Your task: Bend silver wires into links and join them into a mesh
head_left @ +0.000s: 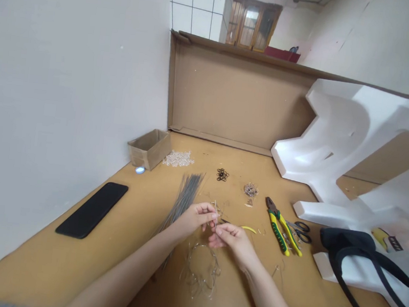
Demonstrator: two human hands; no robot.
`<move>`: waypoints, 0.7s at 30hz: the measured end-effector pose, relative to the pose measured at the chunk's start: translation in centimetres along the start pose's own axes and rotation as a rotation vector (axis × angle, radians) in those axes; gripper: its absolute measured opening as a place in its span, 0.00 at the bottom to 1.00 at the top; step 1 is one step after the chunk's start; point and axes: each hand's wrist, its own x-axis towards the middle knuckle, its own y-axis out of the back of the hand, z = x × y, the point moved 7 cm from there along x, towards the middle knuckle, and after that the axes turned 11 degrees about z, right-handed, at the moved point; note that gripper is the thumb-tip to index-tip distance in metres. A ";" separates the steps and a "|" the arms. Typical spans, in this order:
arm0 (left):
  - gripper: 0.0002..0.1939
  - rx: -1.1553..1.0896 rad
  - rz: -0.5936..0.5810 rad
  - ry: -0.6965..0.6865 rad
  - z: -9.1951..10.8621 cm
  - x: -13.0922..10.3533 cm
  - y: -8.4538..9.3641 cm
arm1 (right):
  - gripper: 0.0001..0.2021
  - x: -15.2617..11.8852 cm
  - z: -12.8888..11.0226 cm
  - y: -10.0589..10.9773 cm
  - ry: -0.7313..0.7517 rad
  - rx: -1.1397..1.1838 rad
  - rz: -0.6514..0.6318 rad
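Both hands meet over the middle of the wooden table (133, 263). My left hand (199, 218) pinches a thin piece of wire (216, 221) between thumb and fingers. My right hand (230, 239) is closed on the lower part of that same wire, just to the right. Beneath the hands lies a loose ring of bent wires (200, 271). A bundle of straight grey wires (187, 193) extends behind and under my left forearm. Yellow-handled pliers (248, 229) lie partly hidden behind my right hand.
Green-yellow pliers (281, 227) and scissors (301, 231) lie right, near white foam (320, 171) and a black strap (349, 241). Farther back are black rings (222, 175), metal rings (251, 190), clear beads (179, 158) and a cardboard box (149, 149). A black phone (92, 209) lies left.
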 end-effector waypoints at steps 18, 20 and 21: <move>0.14 0.015 -0.066 0.019 -0.4 -0.3 -0.7 | 0.13 0.1 0.0 0.0 0.044 -0.020 -0.046; 0.14 -0.035 -0.111 0.053 -0.6 -0.5 -1.0 | 0.12 -0.2 0.0 -0.3 0.020 0.045 -0.089; 0.14 -0.057 -0.126 0.065 -0.7 -0.6 -1.1 | 0.12 -0.4 0.1 -0.5 0.008 0.079 -0.111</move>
